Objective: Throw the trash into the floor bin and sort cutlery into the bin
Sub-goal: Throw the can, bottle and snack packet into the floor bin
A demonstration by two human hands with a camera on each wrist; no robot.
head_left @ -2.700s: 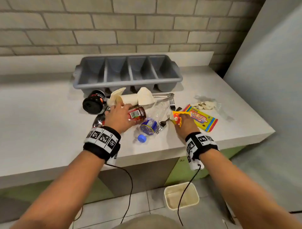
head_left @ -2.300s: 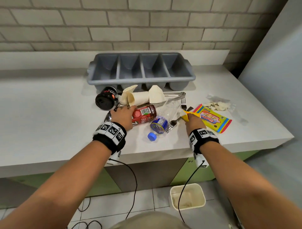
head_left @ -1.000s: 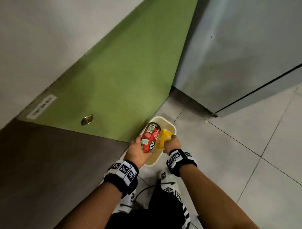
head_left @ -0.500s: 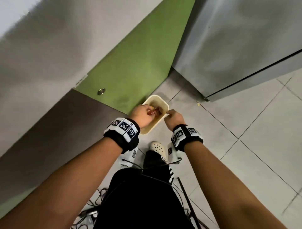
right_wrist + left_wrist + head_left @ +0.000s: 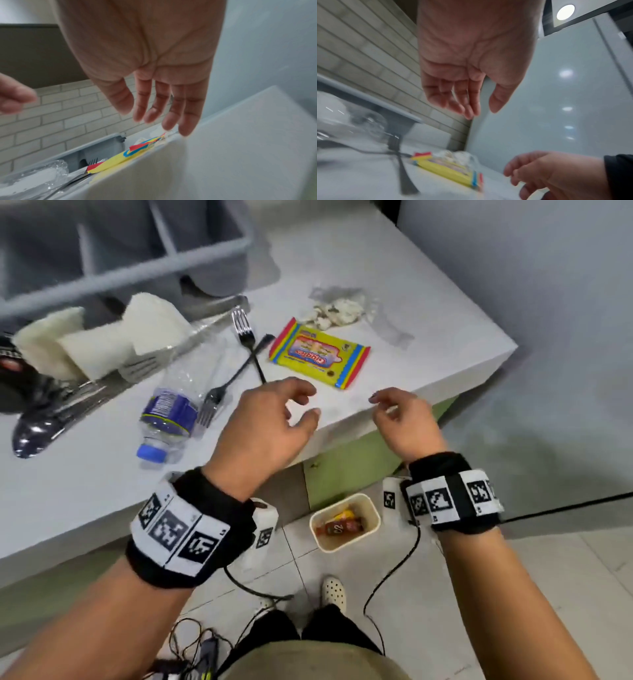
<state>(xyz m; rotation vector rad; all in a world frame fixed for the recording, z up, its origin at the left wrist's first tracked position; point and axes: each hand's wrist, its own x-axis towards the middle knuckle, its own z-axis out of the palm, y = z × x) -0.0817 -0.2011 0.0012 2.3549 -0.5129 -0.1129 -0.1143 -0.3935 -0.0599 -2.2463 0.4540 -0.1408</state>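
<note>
Both your hands came back up from the floor bin (image 5: 344,522) empty: your left hand (image 5: 263,426) and right hand (image 5: 404,422) hovered loosely open at frame centre. Low in frame, the bin held a red bottle (image 5: 339,528) and a yellow scrap. Left of centre, the water bottle (image 5: 168,412), snack packet (image 5: 318,356) and forks (image 5: 245,337) waited; the cutlery tray (image 5: 137,265), upper left, looked unfilled.

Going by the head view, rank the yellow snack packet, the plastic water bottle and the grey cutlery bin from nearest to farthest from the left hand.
From the left hand:
1. Yellow snack packet, just beyond the fingertips, toward the counter's right end.
2. Plastic water bottle, lying on its side to the hand's left.
3. Grey cutlery bin, at the back of the counter by the wall.
</note>
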